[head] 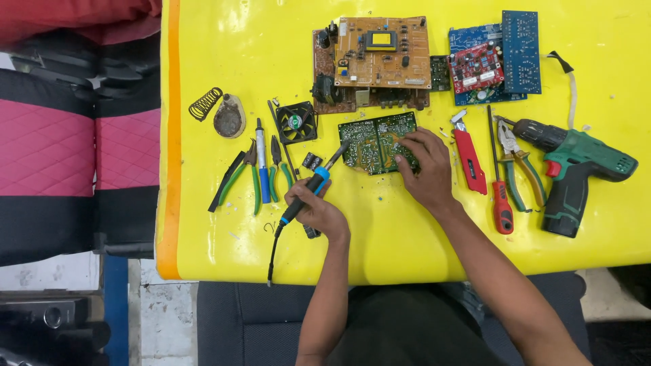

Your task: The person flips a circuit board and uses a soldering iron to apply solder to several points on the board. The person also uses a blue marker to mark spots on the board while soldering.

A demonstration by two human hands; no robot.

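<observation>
Head view: the left hand [315,210] is clenched around the blue-and-black handle of a soldering iron [313,186], held like a pen, its metal tip slanting up and right until it just reaches the left edge of a green circuit board [376,141]. The iron's cord trails down off the near edge of the yellow desk [407,251]. The right hand [424,166] lies on the right part of that board, fingers spread and pressing it flat; its grip is not closed around anything, only bearing down.

The board sits at the middle of the desk, solder side up. It looks light, thin and stiff, and likely to skid on the smooth covering, so pinning it by its edge or a bare corner suits it best; the joints and traces are delicate. The iron should be taken only by the insulated handle, well back from the tip.

Left of the iron lie green-handled pliers [254,179] and a small black fan [296,123]. Right of the board are a red utility knife [469,159], a red-handled screwdriver [500,196] and a green cordless drill [576,169]. Farther off rests a large brown circuit board [380,61].
</observation>
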